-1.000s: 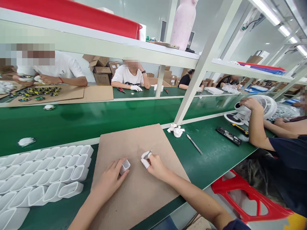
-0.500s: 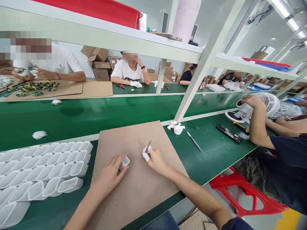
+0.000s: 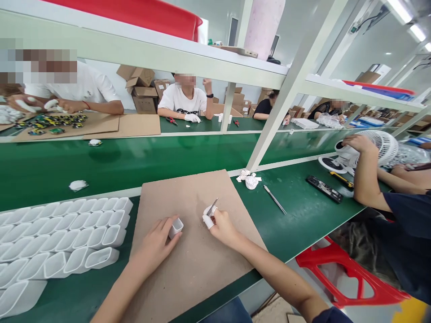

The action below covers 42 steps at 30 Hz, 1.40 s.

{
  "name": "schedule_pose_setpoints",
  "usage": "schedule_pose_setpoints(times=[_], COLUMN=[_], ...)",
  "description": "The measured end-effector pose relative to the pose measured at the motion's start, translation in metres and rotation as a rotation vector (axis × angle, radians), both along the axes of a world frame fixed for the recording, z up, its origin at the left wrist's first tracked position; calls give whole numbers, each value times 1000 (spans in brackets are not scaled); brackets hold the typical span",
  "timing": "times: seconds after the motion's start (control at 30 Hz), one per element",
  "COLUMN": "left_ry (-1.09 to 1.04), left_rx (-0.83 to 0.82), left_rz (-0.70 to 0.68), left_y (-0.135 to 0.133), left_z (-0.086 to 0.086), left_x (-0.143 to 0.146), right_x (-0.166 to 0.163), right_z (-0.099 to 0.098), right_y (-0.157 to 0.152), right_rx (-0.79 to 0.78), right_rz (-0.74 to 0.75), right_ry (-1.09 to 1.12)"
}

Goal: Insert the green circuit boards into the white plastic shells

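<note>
My left hand (image 3: 156, 240) is closed around a small white open-topped plastic case (image 3: 175, 228), its opening facing up and toward the right. The case rests on a brown cardboard sheet (image 3: 188, 278). Just right of it, my right hand (image 3: 220, 224) wears white finger cots and pinches what look like metal tweezers (image 3: 212, 207), their tip pointing up and away from me. A gap of bare cardboard separates the two hands.
Rows of white cases (image 3: 77, 237) stand at left. A green conveyor (image 3: 175, 152) runs behind, carrying small white-topped pieces (image 3: 78, 185). Right lie crumpled white paper (image 3: 252, 181), a thin pen-like tool (image 3: 274, 199) and a black bar (image 3: 323, 189). A neighbour's arm (image 3: 365, 175) is near a fan (image 3: 380, 146).
The white-topped pieces on the conveyor have moved right. Across the line, a co-worker's raised hand has come away from the head. My hands keep nearly the same pose.
</note>
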<state>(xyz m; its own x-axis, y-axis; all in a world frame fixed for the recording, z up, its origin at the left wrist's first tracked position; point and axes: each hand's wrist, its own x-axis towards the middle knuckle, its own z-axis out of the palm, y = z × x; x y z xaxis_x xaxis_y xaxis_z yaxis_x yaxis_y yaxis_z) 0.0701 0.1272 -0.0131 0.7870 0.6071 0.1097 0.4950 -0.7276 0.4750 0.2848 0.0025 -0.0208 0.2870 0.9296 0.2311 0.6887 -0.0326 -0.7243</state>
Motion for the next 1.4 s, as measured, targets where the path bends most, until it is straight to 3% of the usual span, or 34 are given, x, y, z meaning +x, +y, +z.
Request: schedule_pose_setpoints(times=[0.47, 1.4], left_ry=[-18, -14], left_rx=[17, -15], left_rz=[1, 8], left_y=[0, -3], left_z=[-1, 5], left_x=[0, 0], right_x=[-7, -1], right_z=[-7, -1], right_y=[-1, 0], right_rx=[-32, -29], right_rz=[79, -45], right_ry=[-125, -47])
